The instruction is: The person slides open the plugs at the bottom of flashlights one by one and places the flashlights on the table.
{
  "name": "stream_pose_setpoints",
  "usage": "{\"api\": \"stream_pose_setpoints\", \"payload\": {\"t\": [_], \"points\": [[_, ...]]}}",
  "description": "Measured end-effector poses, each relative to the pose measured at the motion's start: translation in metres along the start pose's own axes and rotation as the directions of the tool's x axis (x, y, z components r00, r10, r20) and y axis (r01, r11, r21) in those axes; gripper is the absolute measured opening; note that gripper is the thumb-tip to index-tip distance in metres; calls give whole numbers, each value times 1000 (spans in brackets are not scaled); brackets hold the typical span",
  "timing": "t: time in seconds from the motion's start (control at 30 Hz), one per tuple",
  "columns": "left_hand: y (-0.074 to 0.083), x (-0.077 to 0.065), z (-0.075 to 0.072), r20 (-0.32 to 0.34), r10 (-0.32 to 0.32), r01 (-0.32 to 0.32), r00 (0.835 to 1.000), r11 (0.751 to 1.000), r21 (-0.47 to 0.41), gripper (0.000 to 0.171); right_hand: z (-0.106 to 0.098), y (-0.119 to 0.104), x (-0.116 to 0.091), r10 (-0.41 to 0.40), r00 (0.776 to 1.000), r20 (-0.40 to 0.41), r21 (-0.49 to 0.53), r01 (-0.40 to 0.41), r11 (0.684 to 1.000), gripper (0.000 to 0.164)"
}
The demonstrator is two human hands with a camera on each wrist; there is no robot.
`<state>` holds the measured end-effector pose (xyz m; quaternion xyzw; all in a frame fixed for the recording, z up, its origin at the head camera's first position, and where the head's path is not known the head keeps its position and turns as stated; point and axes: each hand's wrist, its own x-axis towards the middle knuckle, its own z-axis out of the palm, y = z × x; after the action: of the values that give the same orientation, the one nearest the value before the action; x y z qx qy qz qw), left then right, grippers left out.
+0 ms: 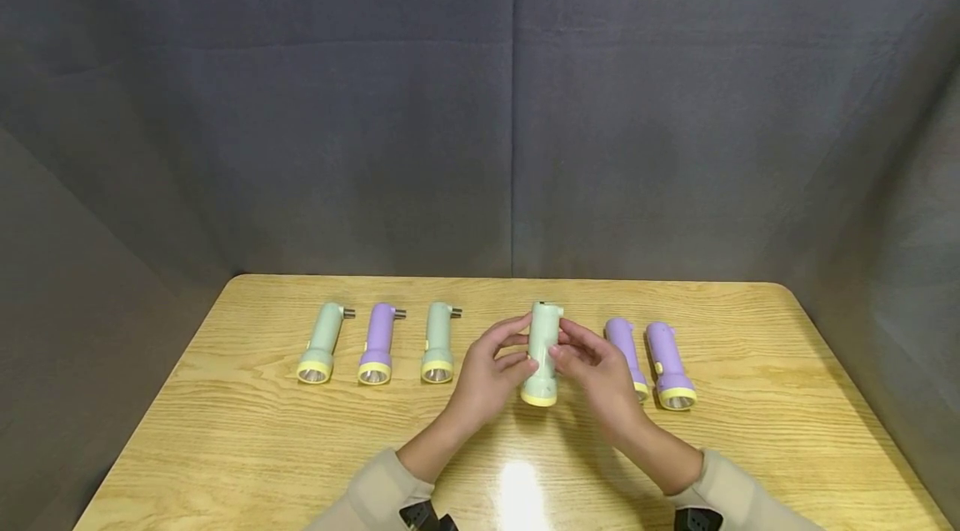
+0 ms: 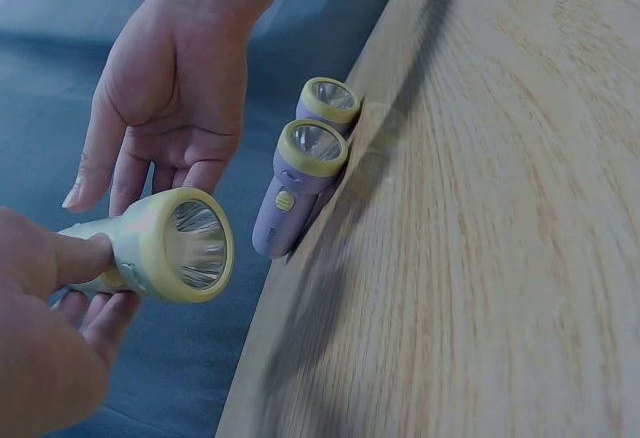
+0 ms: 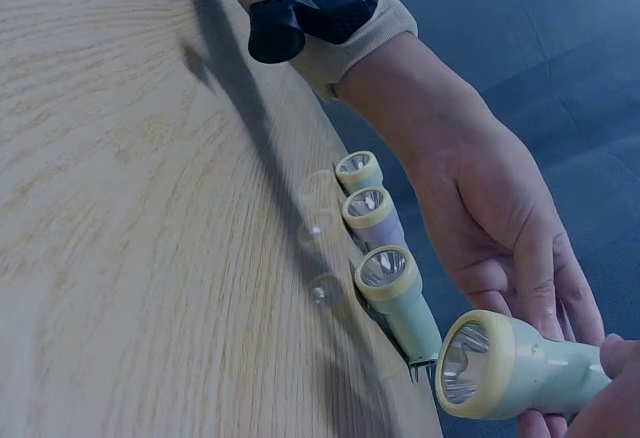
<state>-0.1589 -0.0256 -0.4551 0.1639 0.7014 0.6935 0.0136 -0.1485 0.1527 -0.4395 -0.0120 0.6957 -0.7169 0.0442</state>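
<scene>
A pale green flashlight (image 1: 542, 356) with a yellow rim is held over the middle of the table, tail end away from me. My left hand (image 1: 483, 377) grips it from the left, thumb on the body and fingers behind. From the right, my right hand (image 1: 603, 385) pinches it nearer the tail, thumb on its side. The left wrist view shows the lens of the held flashlight (image 2: 195, 246) facing the camera. In the right wrist view, the left hand's thumb lies along the body of the flashlight (image 3: 530, 368).
Left of the hands lie a green flashlight (image 1: 324, 339), a purple flashlight (image 1: 379, 341) and another green flashlight (image 1: 438, 341), metal prongs sticking out sideways. Two purple flashlights, one nearer (image 1: 624, 348) and one farther right (image 1: 667, 360), lie beside my right hand. Grey cloth (image 1: 375, 139) surrounds the wooden table (image 1: 262, 448).
</scene>
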Motion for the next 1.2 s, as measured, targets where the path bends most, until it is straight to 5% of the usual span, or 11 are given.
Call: {"api": "stream_pose_setpoints", "payload": {"t": [1.2], "points": [[0,0,-7,21,25,-25,999,999,-39,47,3,-3,4,-52,998,-18,-134,49,990,38]]}}
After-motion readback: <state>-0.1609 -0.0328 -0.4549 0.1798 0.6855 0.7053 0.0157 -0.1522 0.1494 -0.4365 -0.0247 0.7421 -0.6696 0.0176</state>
